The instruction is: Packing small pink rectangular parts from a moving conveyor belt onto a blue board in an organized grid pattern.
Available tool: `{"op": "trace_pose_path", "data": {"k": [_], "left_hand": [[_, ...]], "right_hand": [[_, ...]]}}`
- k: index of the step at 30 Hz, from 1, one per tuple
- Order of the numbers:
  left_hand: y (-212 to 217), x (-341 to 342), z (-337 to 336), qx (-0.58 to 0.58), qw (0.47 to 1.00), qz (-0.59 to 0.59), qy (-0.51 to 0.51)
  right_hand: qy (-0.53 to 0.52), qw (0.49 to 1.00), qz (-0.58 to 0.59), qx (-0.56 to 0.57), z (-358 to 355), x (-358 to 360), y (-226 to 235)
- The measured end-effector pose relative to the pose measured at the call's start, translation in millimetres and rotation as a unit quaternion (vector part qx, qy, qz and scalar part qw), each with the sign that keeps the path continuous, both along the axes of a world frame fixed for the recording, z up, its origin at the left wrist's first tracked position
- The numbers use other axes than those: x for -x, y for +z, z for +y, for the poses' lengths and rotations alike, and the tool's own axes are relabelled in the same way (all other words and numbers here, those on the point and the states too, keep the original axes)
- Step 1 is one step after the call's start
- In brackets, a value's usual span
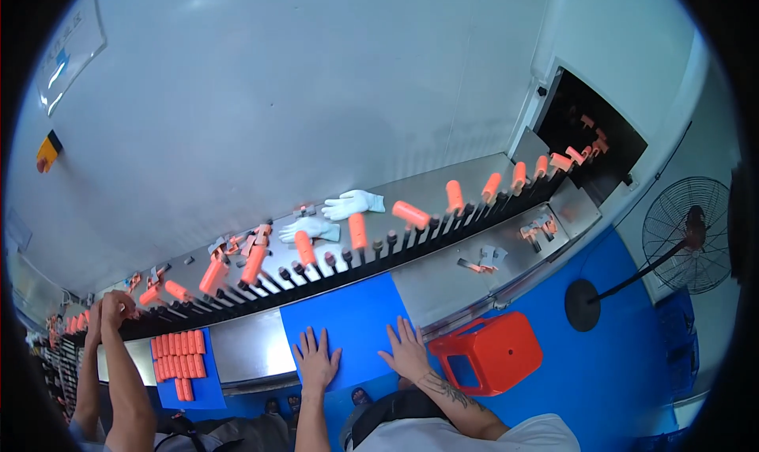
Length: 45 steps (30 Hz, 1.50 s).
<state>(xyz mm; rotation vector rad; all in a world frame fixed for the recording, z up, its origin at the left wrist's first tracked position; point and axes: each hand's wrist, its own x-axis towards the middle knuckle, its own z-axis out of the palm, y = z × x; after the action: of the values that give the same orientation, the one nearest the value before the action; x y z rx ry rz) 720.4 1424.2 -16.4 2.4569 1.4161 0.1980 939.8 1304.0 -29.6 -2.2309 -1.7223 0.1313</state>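
My left hand [317,363] lies flat with spread fingers on the lower left part of a blue sheet [348,314] at the bench's front edge. My right hand [408,352] is also open, fingers apart, by the sheet's lower right corner; neither holds anything. Beyond the sheet runs a row of black upright pegs [378,249], some topped with orange cylinders, among them one orange cylinder [357,231] straight ahead and a tilted orange cylinder [411,214] to its right. Two white gloves, one glove [353,205] behind the other glove [310,230], rest behind the pegs.
At left, a co-worker's hands [116,306] work at the pegs, near a blue sheet bearing rows of orange cylinders [179,355]. A red stool [494,354] and a black fan [686,235] stand to the right. The pegs run into a dark wall opening [589,116].
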Motion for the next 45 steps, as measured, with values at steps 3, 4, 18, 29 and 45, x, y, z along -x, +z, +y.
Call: {"op": "trace_pose_path", "data": {"k": [3, 4, 18, 29, 45], "left_hand": [[-1, -23, 2, 0.026, 0.997, 0.024, 0.066], [-3, -25, -2, 0.028, 0.996, 0.026, 0.077], [191, -112, 61, -0.071, 0.934, -0.350, -0.022], [226, -42, 141, -0.197, 0.978, 0.021, -0.064], [6, -101, 49, 0.159, 0.973, -0.163, 0.044]], "right_hand": [[0.035, 0.999, 0.032, 0.016, 21, -29, 0], [0.056, 0.997, 0.042, 0.028, 26, -34, 2], [-0.084, 0.940, 0.214, -0.252, 130, -70, 217], [0.023, 0.990, 0.047, -0.128, 216, -28, 228], [-0.120, 0.958, 0.179, -0.190, 81, -11, 21]]}}
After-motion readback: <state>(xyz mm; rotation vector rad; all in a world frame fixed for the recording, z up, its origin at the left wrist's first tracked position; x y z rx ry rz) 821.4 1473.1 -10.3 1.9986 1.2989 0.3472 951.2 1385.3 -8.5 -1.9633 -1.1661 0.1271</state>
